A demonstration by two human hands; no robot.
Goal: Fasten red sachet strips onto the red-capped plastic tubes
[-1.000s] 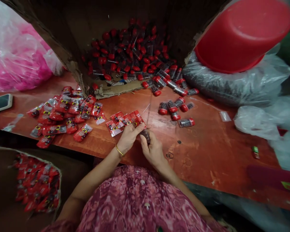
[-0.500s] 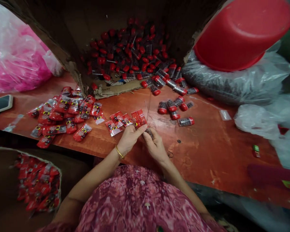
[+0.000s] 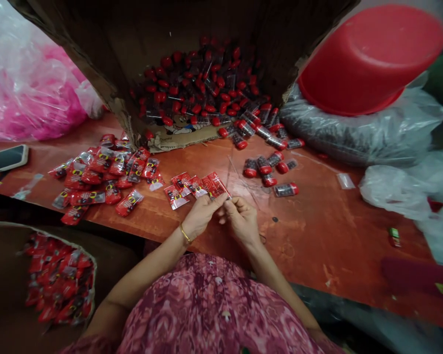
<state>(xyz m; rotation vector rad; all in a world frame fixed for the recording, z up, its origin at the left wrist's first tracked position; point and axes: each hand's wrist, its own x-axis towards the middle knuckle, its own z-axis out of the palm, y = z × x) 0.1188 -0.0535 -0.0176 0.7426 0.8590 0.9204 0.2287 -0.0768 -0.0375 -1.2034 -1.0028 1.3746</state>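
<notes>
My left hand (image 3: 201, 214) and my right hand (image 3: 241, 219) meet over the front of the red-brown table (image 3: 317, 231), fingers pinched together. Between them they hold a thin clear plastic sleeve (image 3: 239, 182) that stands up from the fingertips. Whether anything else sits inside my fingers is hidden. Just beyond my left hand lie a few red printed packets (image 3: 194, 186). To the right lie loose red-capped vials (image 3: 266, 169).
A tipped cardboard box (image 3: 170, 135) spills many red-capped vials (image 3: 203, 88). A pile of filled red packets (image 3: 103, 172) lies left, a phone (image 3: 5, 158) at the left edge. A red basin (image 3: 369, 59) rests on plastic bags right. A bag of packets (image 3: 59, 280) sits below left.
The dark vial seen in my right hand a second ago is no longer visible. Both hands have shifted slightly away from me, and the clear sleeve now stands between the fingertips.
</notes>
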